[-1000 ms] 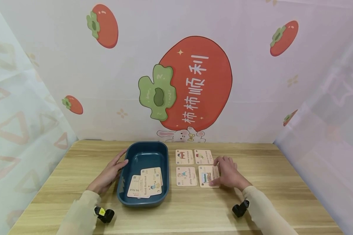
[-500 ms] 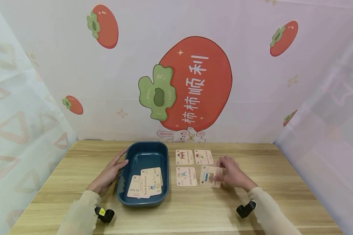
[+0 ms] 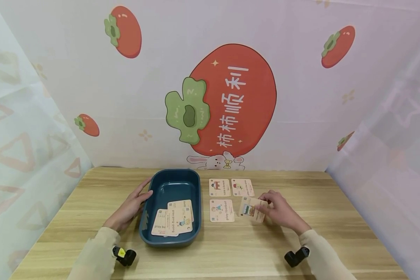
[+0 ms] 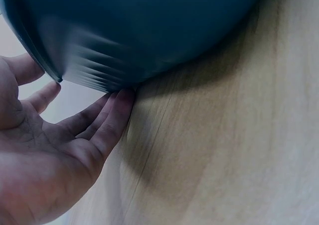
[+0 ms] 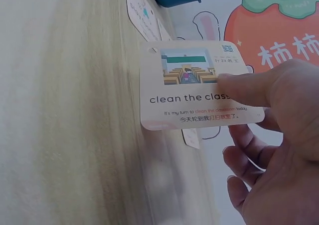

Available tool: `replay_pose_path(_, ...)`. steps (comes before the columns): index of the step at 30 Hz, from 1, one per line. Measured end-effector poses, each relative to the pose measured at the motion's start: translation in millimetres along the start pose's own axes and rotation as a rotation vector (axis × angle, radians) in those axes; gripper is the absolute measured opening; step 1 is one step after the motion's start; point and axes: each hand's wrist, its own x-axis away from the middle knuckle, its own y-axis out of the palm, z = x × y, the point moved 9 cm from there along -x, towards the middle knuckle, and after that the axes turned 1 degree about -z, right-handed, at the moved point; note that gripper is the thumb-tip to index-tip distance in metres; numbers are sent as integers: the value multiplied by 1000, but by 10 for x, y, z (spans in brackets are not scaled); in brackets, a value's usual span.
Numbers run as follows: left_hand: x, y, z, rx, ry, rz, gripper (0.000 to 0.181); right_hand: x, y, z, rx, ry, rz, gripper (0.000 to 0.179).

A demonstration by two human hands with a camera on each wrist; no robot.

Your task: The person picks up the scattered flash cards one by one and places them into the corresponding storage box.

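Observation:
My right hand (image 3: pixel 277 209) pinches a "clean the classroom" flash card (image 3: pixel 248 209) between thumb and fingers, tilted up off the table. In the right wrist view the thumb covers part of the word on this card (image 5: pixel 189 103). Three other flash cards lie flat nearby: "play football" (image 3: pixel 221 210), "take a break" (image 3: pixel 219 187) and one with a red-capped picture (image 3: pixel 242 187). At the blue plastic tray (image 3: pixel 197 202), my left hand (image 3: pixel 131 208) rests on the left side. Its thumb lies at the rim while straight fingers (image 4: pixel 117 110) touch the lower outer wall.
Several flash cards (image 3: pixel 179 216) overlap inside the front part of the tray, one reading "play ping-pong". The wooden table (image 3: pixel 227 254) ends at a printed cloth backdrop (image 3: pixel 294 147), with cloth on both sides too. A small black device (image 3: pixel 296 256) sits at each wrist.
My right hand has lifted the "clean the classroom" card from its place in the group and drawn it slightly right, tilting it. The left hand and tray stay put.

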Motion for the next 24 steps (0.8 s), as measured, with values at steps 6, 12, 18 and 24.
replay_pose_path(6, 0, 1, -4, -4, 0, 0, 66, 39, -46, -21, -48, 13, 51, 4)
replay_pose_path(12, 0, -1, -6, -5, 2, 1, 66, 55, -106, -67, -53, 37, 86, 4)
replay_pose_path(18, -2, 0, -3, -3, 3, 0, 66, 39, -194, -169, -34, -8, 123, 4)
replay_pose_path(24, 7, 5, 0, -6, -10, 4, 66, -9, -267, -276, -33, -33, 151, 6)
